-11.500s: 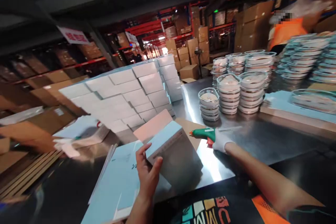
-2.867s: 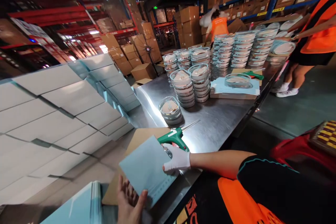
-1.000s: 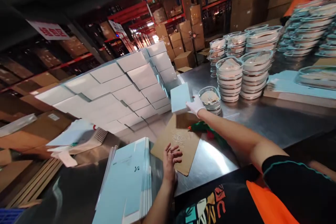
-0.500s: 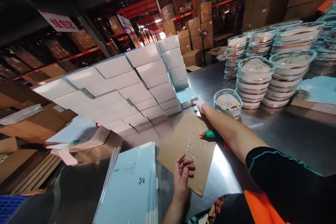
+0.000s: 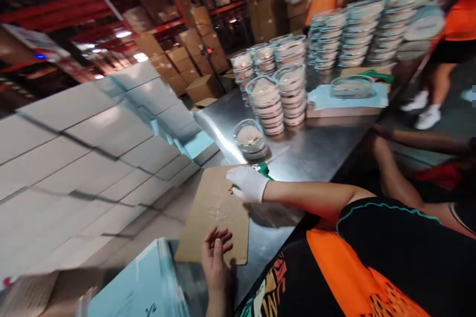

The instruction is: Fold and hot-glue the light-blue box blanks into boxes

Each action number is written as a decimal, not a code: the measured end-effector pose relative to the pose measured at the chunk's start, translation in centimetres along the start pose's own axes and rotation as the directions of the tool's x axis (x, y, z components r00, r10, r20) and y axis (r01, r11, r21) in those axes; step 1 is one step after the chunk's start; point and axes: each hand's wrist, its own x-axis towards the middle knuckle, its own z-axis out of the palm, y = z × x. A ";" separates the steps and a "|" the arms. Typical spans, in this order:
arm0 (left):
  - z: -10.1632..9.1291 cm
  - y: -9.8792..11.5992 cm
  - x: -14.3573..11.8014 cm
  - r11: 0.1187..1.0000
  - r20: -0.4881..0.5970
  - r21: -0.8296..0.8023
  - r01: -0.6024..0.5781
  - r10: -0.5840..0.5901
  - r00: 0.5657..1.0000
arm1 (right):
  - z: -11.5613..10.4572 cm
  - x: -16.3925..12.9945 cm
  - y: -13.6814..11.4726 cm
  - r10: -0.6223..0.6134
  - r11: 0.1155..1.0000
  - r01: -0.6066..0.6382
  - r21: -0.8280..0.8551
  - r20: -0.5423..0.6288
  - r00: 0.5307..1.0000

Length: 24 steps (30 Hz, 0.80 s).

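Head view, tilted and partly blurred: two hands at work over a metal surface (image 5: 323, 146). The right hand (image 5: 246, 184), in a white glove with bare forearm, lies over a green glue gun (image 5: 265, 169), whose orange tip emerges at the hand's far left. Its fingers are bent, but whether they close around the gun cannot be told, since the glove hides the handle. A clear stick (image 5: 279, 153) extends behind the gun. Beneath both hands is a brown cardboard sheet (image 5: 204, 190), with pale strands (image 5: 218, 212) scattered on its middle. The left hand (image 5: 216, 250), bare, is at the near edge of the sheet; its fingers are loosely curled, well parted from the thumb, and grasp nothing. Contact with the sheet cannot be determined. Lower left: a stack of pale blue flat cartons (image 5: 136, 282). Left: a wall of white boxes (image 5: 92, 126), with a pale blue box (image 5: 198, 145) at its right end. Beyond the glue gun: a short stack of clear-lidded containers (image 5: 248, 137), with taller stacks (image 5: 266, 106) just behind.
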 end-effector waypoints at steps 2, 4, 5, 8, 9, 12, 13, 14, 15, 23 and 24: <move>0.0 0.2 -0.3 0.999 0.000 0.030 0.017 -0.017 1.000 | -0.6 -3.8 0.5 0.049 0.996 -0.050 -0.072 -0.020 0.999; 0.0 0.5 -0.7 0.999 -0.002 0.049 0.023 -0.023 1.000 | -1.1 -6.8 1.2 0.101 0.986 -0.108 -0.124 -0.057 0.993; 0.1 0.7 -1.0 0.998 -0.008 0.057 0.019 -0.018 1.000 | -1.3 -8.0 1.8 0.122 0.981 -0.132 -0.141 -0.077 0.990; 0.3 1.2 -1.7 0.995 -0.019 0.096 0.023 -0.021 1.000 | -1.5 -10.6 3.7 0.160 0.969 -0.181 -0.168 -0.132 0.978; 0.4 1.3 -1.8 0.994 -0.028 0.107 0.033 -0.030 0.999 | -1.4 -11.1 4.3 0.168 0.966 -0.192 -0.171 -0.146 0.975; 0.6 1.4 -2.0 0.990 -0.056 0.117 0.082 -0.075 0.996 | -1.0 -11.9 5.8 0.194 0.959 -0.227 -0.172 -0.190 0.962; 0.7 1.4 -2.0 0.988 -0.062 0.117 0.097 -0.090 0.994 | -0.8 -12.0 6.2 0.200 0.957 -0.235 -0.168 -0.201 0.959; 0.7 1.4 -2.0 0.987 -0.070 0.115 0.110 -0.103 0.992 | -0.7 -12.0 6.5 0.203 0.957 -0.239 -0.163 -0.209 0.957; 0.7 1.4 -2.0 0.986 -0.077 0.113 0.124 -0.116 0.990 | -0.6 -12.0 6.7 0.204 0.958 -0.240 -0.155 -0.213 0.955; 0.9 1.4 -2.0 0.988 -0.076 0.146 0.041 -0.030 0.997 | -0.4 -11.3 7.2 0.300 0.945 -0.322 -0.059 -0.237 0.924; 1.0 1.3 -2.1 0.988 -0.085 0.158 -0.002 0.016 0.996 | -0.4 -11.3 7.2 0.323 0.938 -0.343 -0.046 -0.239 0.916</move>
